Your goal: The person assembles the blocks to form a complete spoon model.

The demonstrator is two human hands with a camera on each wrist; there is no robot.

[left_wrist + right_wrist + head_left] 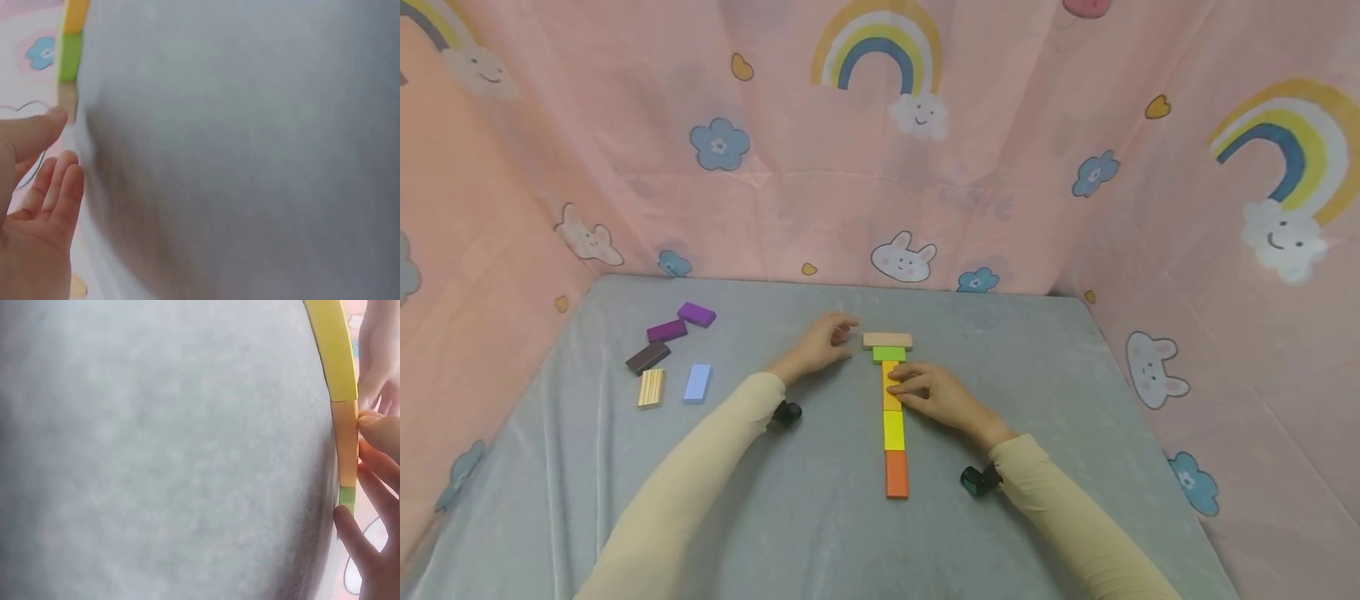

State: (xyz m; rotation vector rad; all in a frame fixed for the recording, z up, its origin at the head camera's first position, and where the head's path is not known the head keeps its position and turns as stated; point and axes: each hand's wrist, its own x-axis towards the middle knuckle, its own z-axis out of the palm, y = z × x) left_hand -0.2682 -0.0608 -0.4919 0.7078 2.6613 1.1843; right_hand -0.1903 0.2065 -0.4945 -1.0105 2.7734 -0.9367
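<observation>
A column of blocks lies on the grey cloth: a red-orange block [897,475] nearest, then a yellow block [893,431], an orange block [891,398] and a green block [889,355] set crosswise. Beyond the green one is a wooden block [887,340], also crosswise. My right hand [942,402] has its fingertips on the orange block; the right wrist view shows them along the side of the orange block [347,444]. Just left of the wooden block, my left hand [818,343] holds nothing, thumb and fingers apart, as the left wrist view of that hand [40,206] shows.
On the left of the table lie two purple blocks [697,314], a dark brown block [648,358], a striped block [651,389] and a light blue block [697,384]. A pink patterned curtain [760,208] stands behind and at both sides of the grey cloth [820,533].
</observation>
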